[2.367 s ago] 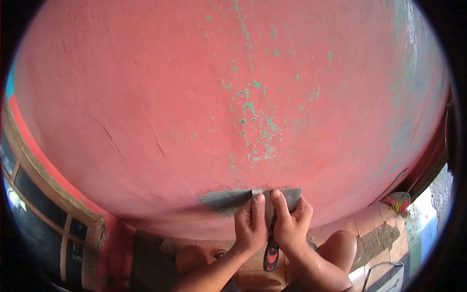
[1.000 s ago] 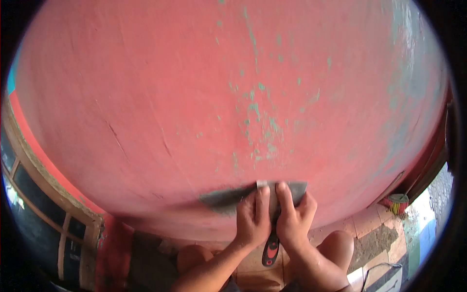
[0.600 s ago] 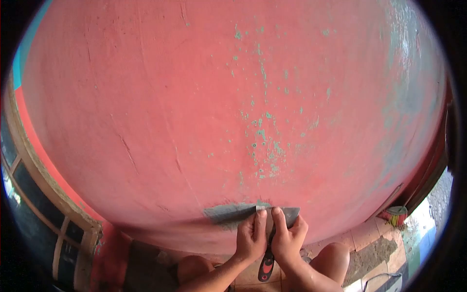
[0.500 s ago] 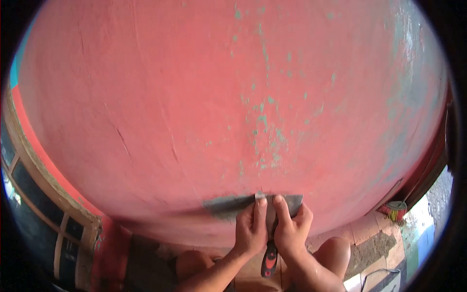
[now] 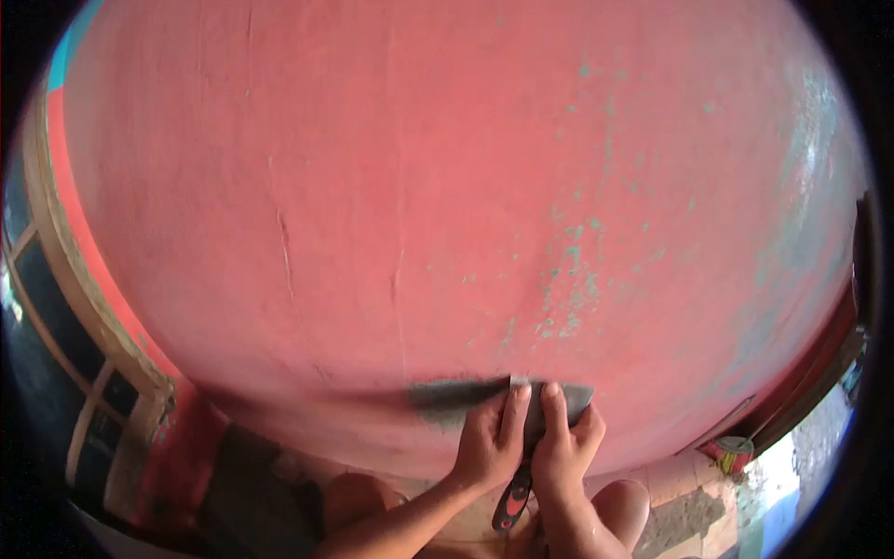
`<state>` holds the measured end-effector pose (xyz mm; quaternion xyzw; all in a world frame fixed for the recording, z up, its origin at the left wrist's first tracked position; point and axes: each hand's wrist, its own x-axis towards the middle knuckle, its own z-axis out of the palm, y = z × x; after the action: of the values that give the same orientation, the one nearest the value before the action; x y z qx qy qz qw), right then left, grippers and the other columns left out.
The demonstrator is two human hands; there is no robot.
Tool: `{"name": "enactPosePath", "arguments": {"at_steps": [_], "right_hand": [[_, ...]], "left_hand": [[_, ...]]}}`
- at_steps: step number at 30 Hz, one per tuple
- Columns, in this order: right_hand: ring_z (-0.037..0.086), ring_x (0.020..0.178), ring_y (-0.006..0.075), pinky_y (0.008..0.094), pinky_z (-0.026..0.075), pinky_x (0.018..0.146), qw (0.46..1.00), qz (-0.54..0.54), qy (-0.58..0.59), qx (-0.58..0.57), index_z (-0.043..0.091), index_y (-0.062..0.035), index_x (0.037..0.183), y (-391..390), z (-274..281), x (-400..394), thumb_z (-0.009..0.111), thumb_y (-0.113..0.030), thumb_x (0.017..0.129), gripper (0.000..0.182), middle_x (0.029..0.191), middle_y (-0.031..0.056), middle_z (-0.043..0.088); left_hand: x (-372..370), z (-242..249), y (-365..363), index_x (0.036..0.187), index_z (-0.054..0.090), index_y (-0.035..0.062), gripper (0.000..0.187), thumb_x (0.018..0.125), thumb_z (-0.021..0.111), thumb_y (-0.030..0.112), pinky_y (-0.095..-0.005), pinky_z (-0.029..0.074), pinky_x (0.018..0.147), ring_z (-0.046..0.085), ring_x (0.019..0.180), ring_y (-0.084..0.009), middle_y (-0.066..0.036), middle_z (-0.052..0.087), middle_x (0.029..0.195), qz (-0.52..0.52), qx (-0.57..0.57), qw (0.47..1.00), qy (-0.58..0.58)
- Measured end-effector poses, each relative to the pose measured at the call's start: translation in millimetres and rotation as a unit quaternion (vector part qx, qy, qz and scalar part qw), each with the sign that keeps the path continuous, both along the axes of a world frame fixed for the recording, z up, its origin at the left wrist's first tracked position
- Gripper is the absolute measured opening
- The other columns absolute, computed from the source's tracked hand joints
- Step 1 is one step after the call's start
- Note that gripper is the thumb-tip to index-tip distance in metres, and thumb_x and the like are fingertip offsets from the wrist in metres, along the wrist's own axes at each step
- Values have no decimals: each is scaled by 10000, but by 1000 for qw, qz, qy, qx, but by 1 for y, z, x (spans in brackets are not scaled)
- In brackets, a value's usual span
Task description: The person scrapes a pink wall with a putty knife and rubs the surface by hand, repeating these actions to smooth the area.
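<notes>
A wide-bladed putty knife [image 5: 512,499] with a black and red handle is held in both hands, its blade edge against the lower part of the pink-red wall [image 5: 345,233]. My left hand [image 5: 488,440] closes on the left side of the blade, thumb pointing up along it. On the right side my right hand [image 5: 566,445] grips the blade the same way, thumb near the edge. The handle hangs down between the wrists, leaning left. Just left of the blade, a dark grey patch [image 5: 442,399] marks the wall.
Green specks [image 5: 573,270] show through the wall's paint above my hands. A wood-framed dark window [image 5: 60,298] stands at far left. At lower right are a colourful broom head [image 5: 734,455] and grey debris [image 5: 684,520] on the tiled floor. My knees flank my forearms.
The view has turned left, so the wall marks sit further right. Both hands keep hold of the putty knife, and its handle leans more to the left.
</notes>
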<state>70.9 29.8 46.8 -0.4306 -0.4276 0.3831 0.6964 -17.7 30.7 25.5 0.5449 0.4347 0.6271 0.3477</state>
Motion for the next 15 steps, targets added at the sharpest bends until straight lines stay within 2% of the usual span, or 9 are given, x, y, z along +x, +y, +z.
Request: {"name": "enactPosePath", "arguments": {"at_steps": [2, 3, 4, 5, 6, 9, 10, 15], "right_hand": [[541, 723, 71, 242, 462, 640, 999, -21, -45, 3, 642, 49, 897, -8, -3, -2, 654, -139, 952, 196, 782, 8, 641], [543, 725, 71, 242, 465, 644, 997, -34, -67, 26, 641, 51, 896, -4, 2, -4, 651, -139, 955, 200, 786, 9, 642], [540, 716, 68, 236, 460, 634, 997, -46, -49, 32, 638, 51, 877, -2, -17, -5, 648, -138, 956, 205, 782, 13, 644], [540, 710, 67, 233, 457, 628, 998, -40, -51, -4, 641, 44, 877, -4, -27, -1, 646, -137, 958, 198, 782, 17, 647], [542, 708, 66, 232, 458, 627, 999, -33, -28, -3, 643, 42, 876, -1, -23, -4, 644, -139, 960, 199, 782, 16, 647], [548, 706, 67, 236, 466, 630, 1000, -23, -13, 6, 645, 40, 878, 0, 1, -9, 641, -146, 964, 205, 782, 17, 645], [551, 706, 68, 238, 469, 631, 1000, -21, -15, 5, 646, 40, 880, -4, 6, -11, 640, -148, 965, 207, 782, 17, 644], [550, 702, 75, 240, 464, 620, 998, -56, -26, 6, 642, 39, 880, -2, -29, -10, 660, -160, 955, 214, 772, 15, 642]], "left_hand": [[-1, 16, -4, 801, 516, 11, 373, 1071, 460, 262, -280, 360, 572, 378, 698, -50, 52, 398, 688, -17, -19, 998, -49], [0, 9, -6, 800, 516, 10, 374, 1070, 463, 264, -279, 359, 569, 377, 697, -49, 49, 397, 680, -15, -17, 999, -32], [-1, -7, -6, 800, 515, 9, 376, 1069, 467, 266, -277, 358, 566, 376, 696, -48, 45, 397, 672, -12, -8, 1000, -13], [-1, -17, -4, 799, 514, 8, 377, 1069, 470, 267, -276, 357, 562, 375, 695, -47, 42, 396, 664, -9, 0, 1000, 5], [-3, -13, -4, 878, 585, -17, 352, 1063, 483, 265, -303, 390, 552, 405, 680, -50, -51, 449, 639, -29, -2, 1000, -7], [-10, 7, -2, 903, 603, -23, 353, 1065, 475, 264, -297, 402, 562, 427, 675, -54, -59, 469, 642, -31, -11, 999, -2], [-8, 14, -5, 856, 560, -1, 348, 1068, 463, 257, -287, 377, 575, 396, 704, -50, 15, 431, 673, -43, -11, 998, -46], [1, -20, -3, 831, 544, 8, 353, 1067, 470, 259, -275, 366, 576, 389, 712, -42, 22, 418, 677, -13, 10, 999, -29]]}}
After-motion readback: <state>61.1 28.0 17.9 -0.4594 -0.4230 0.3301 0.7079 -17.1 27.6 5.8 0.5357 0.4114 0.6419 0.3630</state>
